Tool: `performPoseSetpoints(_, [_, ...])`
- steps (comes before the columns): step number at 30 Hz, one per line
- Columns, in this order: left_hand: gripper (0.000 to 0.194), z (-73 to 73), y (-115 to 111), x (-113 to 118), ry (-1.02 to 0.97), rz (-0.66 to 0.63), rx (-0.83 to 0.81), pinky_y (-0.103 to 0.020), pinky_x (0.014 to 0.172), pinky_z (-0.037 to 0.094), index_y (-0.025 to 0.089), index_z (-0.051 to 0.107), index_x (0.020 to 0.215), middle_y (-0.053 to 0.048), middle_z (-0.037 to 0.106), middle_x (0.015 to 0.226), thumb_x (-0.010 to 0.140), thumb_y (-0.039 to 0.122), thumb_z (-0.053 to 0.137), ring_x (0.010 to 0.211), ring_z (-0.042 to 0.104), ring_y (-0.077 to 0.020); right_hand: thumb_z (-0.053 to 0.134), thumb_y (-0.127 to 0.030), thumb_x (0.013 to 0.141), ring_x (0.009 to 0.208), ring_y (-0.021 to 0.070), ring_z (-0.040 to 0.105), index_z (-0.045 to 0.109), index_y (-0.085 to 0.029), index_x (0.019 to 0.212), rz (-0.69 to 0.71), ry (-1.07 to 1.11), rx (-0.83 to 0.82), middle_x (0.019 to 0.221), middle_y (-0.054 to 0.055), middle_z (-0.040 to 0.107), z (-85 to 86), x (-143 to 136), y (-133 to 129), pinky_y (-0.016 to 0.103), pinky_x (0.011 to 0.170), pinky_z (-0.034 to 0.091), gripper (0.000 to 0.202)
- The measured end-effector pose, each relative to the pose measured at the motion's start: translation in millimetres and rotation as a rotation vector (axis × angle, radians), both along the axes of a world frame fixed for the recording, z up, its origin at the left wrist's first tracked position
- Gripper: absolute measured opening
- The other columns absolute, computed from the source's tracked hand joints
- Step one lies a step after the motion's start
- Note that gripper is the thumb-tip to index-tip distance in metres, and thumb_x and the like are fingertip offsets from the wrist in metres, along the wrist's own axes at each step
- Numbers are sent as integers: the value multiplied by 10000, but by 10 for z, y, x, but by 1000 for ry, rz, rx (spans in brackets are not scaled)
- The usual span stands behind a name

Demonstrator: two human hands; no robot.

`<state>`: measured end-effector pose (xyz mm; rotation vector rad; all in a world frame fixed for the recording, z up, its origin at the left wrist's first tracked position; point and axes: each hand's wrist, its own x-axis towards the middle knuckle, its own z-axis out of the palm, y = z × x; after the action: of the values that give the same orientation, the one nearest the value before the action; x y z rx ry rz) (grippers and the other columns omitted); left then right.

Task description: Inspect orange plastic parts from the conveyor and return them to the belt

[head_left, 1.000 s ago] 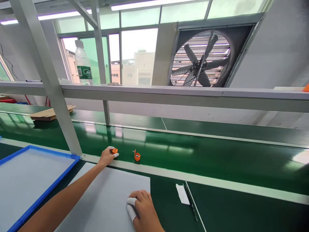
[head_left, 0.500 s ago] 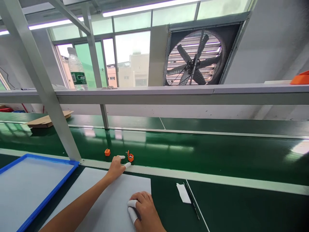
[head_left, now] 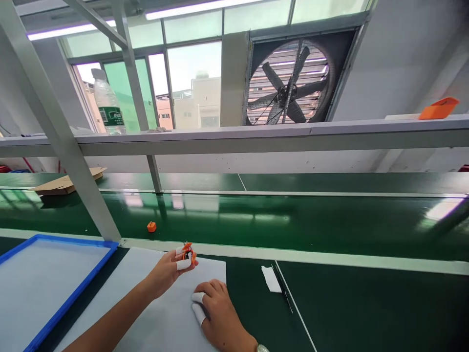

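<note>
So, right hand [head_left: 220, 310] is nearest, fingers curled down on the one white sheet [head_left: 168, 320]; can't tell if there's anything under them. Left hand [head_left: 164, 274] is pinching a small orange case [head_left: 193, 257], flap up, by the sheet's far edge. Two white finger covers per hand. One blue-framed panel [head_left: 75, 240] left, one paper scrap [head_left: 271, 279] right. Past the pale strip [head_left: 311, 255], a second orange case [head_left: 151, 227] sits on the green belt [head_left: 330, 225], plenty of room either side. One bottle [head_left: 110, 112] on the shelf [head_left: 220, 143] behind.

White finger cots [head_left: 198, 314], both hands [head_left: 166, 273] [head_left: 220, 311]; pale band [head_left: 262, 348], right wrist [head_left: 252, 341].
</note>
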<state>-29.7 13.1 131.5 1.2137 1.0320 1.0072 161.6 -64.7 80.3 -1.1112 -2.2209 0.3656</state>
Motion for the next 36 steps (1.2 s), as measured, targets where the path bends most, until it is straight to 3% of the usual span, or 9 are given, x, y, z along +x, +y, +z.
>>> performPoseSetpoints(3, [356, -5, -360, -93, -121, -76, -97, -449, 1106, 489, 142, 717, 1073, -149, 706, 1226, 789, 333, 814, 1185, 664, -297, 579, -8, 769, 1003, 246, 591, 691, -263, 995, 43, 15, 37, 1111, 23, 710, 0, 7, -8, 454, 929, 477, 359])
performPoseSetpoints(7, [419, -135, -603, -117, -23, 17, -109, -473, 1105, 476, 170, 717, 1132, -116, 729, 1190, 779, 372, 815, 1162, 671, -303, 532, -32, 827, 1003, 246, 611, 692, -263, 1041, 78, 131, -20, 1107, 39, 715, 2, 29, -2, 455, 927, 500, 353])
performPoseSetpoints(11, [473, -228, -750, -96, 113, 13, 52, -430, 1096, 495, 211, 679, 1249, -97, 709, 1257, 807, 353, 767, 1219, 642, -291, 508, -276, 989, 1039, 233, 672, 670, -268, 1191, -43, 511, -298, 1160, 69, 711, 54, 48, 36, 394, 924, 552, 259])
performPoseSetpoints(15, [407, -214, -872, -107, 308, -9, 243, -386, 979, 562, 290, 684, 1262, -60, 698, 1270, 857, 257, 675, 1113, 670, -254, 635, -383, 939, 975, 230, 700, 711, -268, 1153, 24, 613, -445, 1081, 54, 739, 133, 48, 59, 372, 901, 567, 254])
performPoseSetpoints(19, [407, -189, -906, -128, 361, 47, 314, -380, 944, 566, 314, 700, 1232, -46, 705, 1243, 842, 202, 668, 1056, 676, -248, 675, -309, 919, 959, 210, 692, 714, -298, 1152, 99, 551, -352, 1082, 41, 732, 127, 46, 53, 357, 878, 562, 236])
performPoseSetpoints(26, [298, -211, -877, -76, -79, -22, -51, -398, 966, 562, 207, 714, 1157, -87, 753, 1130, 882, 319, 685, 1028, 710, -249, 609, -285, 975, 1083, 244, 684, 659, -315, 1242, 60, 554, -353, 1200, 68, 708, 49, 17, -24, 397, 915, 590, 274])
performPoseSetpoints(31, [284, -293, -858, -65, -164, 24, -129, -389, 869, 574, 177, 742, 1064, -86, 781, 1010, 829, 337, 753, 892, 726, -236, 569, -150, 979, 1170, 244, 641, 564, -383, 1354, 220, 417, -199, 1279, 52, 665, 89, -26, -62, 413, 931, 576, 441])
performPoseSetpoints(36, [268, -189, -842, -114, -198, -82, -129, -402, 929, 566, 209, 770, 1094, -63, 779, 1059, 917, 358, 635, 1019, 712, -263, 533, -101, 983, 1187, 252, 621, 490, -382, 1426, 206, 342, -94, 1297, 70, 640, 61, -4, -20, 445, 936, 573, 526])
